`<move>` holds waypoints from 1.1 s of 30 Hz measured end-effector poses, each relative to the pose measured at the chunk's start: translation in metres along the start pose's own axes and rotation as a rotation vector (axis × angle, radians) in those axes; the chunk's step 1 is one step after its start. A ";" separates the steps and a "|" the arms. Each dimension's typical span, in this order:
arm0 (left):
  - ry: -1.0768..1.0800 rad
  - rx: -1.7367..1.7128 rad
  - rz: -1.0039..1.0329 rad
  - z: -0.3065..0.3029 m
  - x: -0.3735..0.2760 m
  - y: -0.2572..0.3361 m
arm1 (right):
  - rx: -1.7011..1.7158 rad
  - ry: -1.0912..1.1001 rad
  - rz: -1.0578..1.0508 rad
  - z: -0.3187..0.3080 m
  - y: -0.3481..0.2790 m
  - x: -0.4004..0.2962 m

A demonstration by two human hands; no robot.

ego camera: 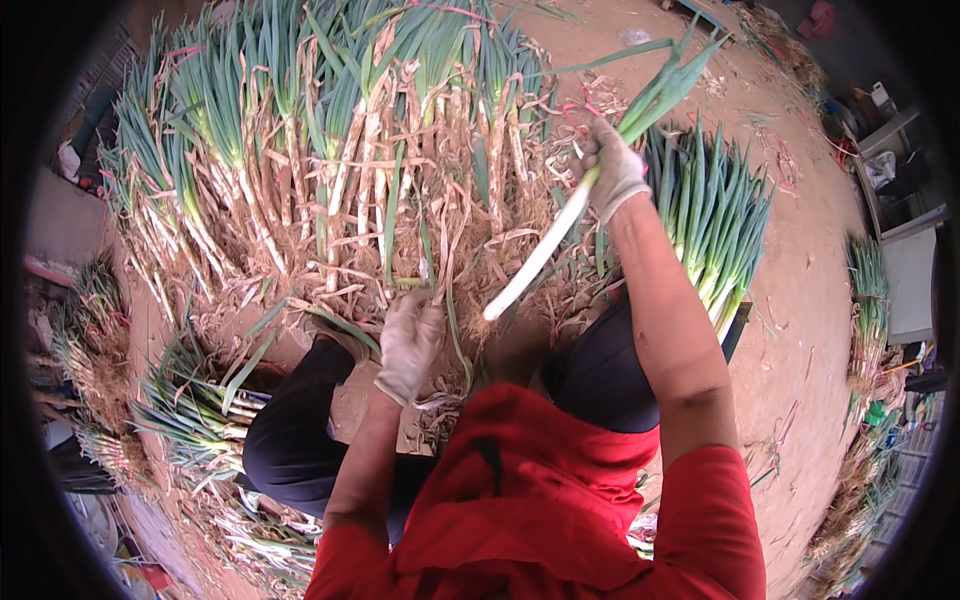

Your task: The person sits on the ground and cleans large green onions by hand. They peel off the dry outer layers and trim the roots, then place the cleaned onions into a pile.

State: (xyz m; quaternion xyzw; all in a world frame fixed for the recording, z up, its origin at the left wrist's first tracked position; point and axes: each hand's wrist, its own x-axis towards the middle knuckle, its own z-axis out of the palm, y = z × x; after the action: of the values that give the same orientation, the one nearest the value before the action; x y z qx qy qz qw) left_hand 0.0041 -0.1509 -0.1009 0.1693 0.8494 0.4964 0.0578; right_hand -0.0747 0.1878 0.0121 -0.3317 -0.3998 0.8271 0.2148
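Note:
My right hand (pixel 611 169), in a pale work glove, grips a long green onion (pixel 541 251) by the upper stalk where white turns green. The onion slants, its green leaves up to the right and its rooted end down to the left. Its white stalk looks smooth and clean. My left hand (pixel 411 341), also gloved, is closed around stripped leaves (pixel 442 262) low over the litter; its fingertips are partly hidden. In front of me stand many unpeeled green onions (pixel 367 165) with dry brown skins. Cleaner onions (pixel 709 217) form a pile beyond my right forearm.
Dry husks and loose leaves (pixel 517 262) cover the ground near my feet. More onions (pixel 202 412) lie by my left knee, and others (pixel 868 315) by the right wall. Pink ties (pixel 784 165) are scattered on the dirt floor (pixel 802 300). Shelving (pixel 889 135) stands at the right.

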 end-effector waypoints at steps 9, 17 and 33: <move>-0.314 -1.056 -0.432 0.052 0.013 0.105 | -0.388 -0.167 0.151 0.041 0.058 -0.071; -0.583 -1.315 -0.724 0.043 -0.018 0.128 | -0.723 -0.303 0.333 0.023 0.097 -0.069; -0.210 -0.665 -0.826 0.053 -0.063 -0.129 | -0.024 -0.483 0.418 -0.040 -0.012 -0.129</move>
State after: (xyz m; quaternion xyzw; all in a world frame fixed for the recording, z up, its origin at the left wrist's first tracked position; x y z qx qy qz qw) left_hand 0.0477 -0.1873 -0.2430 -0.1576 0.6320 0.6549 0.3833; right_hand 0.0439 0.1357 0.0521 -0.2034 -0.3722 0.9033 -0.0647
